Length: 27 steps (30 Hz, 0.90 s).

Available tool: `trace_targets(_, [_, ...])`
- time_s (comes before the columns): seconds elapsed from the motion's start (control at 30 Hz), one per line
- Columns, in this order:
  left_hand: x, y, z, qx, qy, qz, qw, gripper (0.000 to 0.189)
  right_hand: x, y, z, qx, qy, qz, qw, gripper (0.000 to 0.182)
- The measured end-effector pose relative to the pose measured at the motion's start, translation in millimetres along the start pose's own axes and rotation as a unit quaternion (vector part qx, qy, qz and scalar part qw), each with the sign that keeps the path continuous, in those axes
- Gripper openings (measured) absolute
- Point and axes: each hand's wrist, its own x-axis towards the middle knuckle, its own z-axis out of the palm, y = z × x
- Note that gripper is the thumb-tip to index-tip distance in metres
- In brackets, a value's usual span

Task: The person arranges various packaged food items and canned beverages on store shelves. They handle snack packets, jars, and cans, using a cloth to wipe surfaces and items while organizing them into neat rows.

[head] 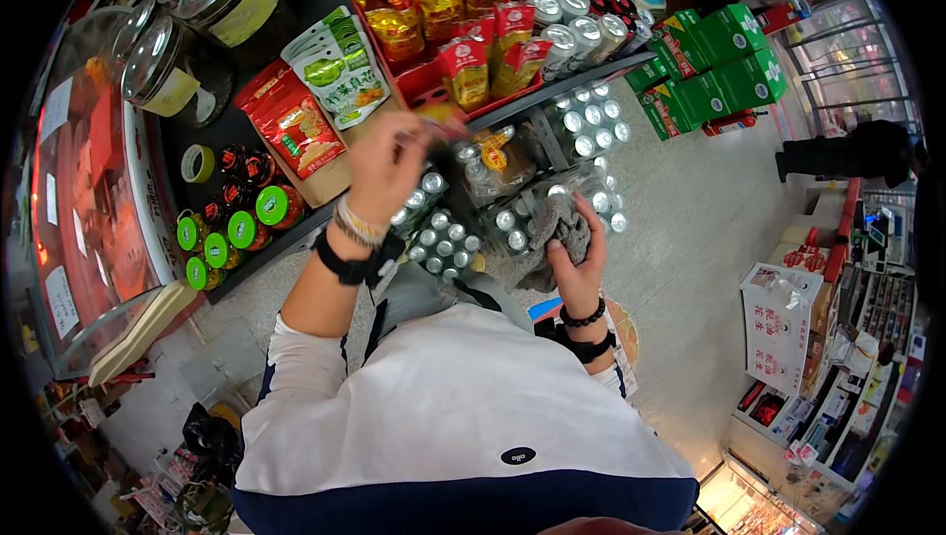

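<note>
My left hand (388, 158) is over the front edge of the display shelf, its fingers on a small red and yellow packet (441, 121) that is blurred. Beside it lie red pouches (299, 128) and green and white pouches (340, 69) in a cardboard tray (325, 184). Behind the packet, upright red and gold bags (467, 69) stand in a red box (414, 83). Bunched in my right hand (580, 254) is a grey cloth (554, 236), held off the shelf above shrink-wrapped cans (510, 228).
Jars with green lids (244, 228) and a tape roll (197, 163) are at the shelf's left, below large glass jars (166, 69). Packs of cans (447, 243) sit low before me. Green cartons (739, 77) are stacked at the right; a person (850, 154) stands beyond them.
</note>
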Motion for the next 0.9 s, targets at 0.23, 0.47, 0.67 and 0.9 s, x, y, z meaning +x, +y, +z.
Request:
trace_targets(0.23, [-29,41,-21,-0.179,-0.211,-0.025,0.961,0.010,34,-59,77,0.122,-0.121,-0.045,0.984,0.089])
trace_targets(0.47, [-32,21,-39,-0.137,-0.158,0.011,0.978,0.038,16,-47,99,-0.061,-0.014,-0.044,0.997,0.047])
trace_targets(0.67, [-47,18,-41,-0.183,-0.348,-0.165,0.905,0.064,41,-68,97,0.090,-0.018,0.001,0.996,0.047])
trace_targets(0.9, [-31,43,-35,-0.126,-0.419,-0.152,0.886,0.058,57,-84,65,0.213,-0.010,0.023,0.977,0.056])
